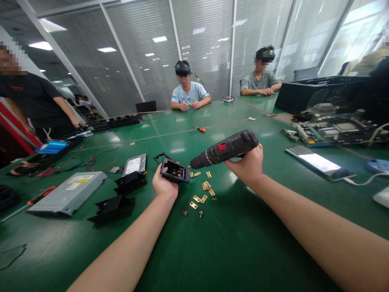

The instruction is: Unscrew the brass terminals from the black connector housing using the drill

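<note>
Green table [212, 251]; right hand [247, 164] grips drill [226, 149], writing unreadable.

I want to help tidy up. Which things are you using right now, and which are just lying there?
In use: black socket box in left hand, power screwdriver in right hand, brass pieces.
Lying about: hard drive, disc drive, phone, orange screwdriver.

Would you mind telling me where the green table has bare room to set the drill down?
Bare table lies between the two forearms, below the brass pieces. More lies between the drill and the phone. It is crowded to the left, around the black plastic parts and the silver drive.
</note>
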{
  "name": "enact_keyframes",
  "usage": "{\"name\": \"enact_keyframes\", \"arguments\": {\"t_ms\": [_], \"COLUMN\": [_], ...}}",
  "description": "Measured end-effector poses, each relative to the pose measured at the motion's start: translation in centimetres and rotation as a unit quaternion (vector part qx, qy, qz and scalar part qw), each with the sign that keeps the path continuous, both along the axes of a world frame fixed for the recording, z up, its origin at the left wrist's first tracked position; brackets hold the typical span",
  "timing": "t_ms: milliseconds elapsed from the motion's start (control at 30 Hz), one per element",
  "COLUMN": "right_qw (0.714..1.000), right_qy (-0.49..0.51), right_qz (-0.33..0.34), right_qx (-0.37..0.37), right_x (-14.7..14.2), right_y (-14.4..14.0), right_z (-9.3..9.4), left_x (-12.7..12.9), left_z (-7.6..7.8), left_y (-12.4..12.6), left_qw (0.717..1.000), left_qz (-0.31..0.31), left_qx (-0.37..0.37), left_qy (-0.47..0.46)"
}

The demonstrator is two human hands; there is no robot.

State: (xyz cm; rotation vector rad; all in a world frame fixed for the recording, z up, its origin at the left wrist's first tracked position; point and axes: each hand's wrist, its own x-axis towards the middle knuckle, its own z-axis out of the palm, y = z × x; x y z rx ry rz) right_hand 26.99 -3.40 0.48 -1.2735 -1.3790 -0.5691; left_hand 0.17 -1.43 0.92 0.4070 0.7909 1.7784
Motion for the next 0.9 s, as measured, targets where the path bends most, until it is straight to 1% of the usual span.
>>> {"name": "enact_keyframes", "arguments": {"t_ms": [367, 633, 900], "right_qw": [1.0, 1.0, 1.0], "right_qy": [0.002, -0.001, 0.012], "right_qz": [0.001, -0.004, 0.006], "right_qx": [-0.015, -0.027, -0.007], "right_x": [0.18, 0.37, 0.49], "right_y": [0.05, 0.16, 0.28], "right_z": [-0.19, -0.24, -0.3], "left_x": [0.15, -0.14, 0.02], "left_z": [-0.16, -0.49, -0.07], "left_y": [0.14, 0.02, -0.74], "left_qw": [1.0, 1.0, 0.999], "left_qz": [0.01, -0.018, -0.03], "left_qx": [-0.01, -0.008, -0.034], "left_qy": [-0.011, 0.012, 0.004]}}
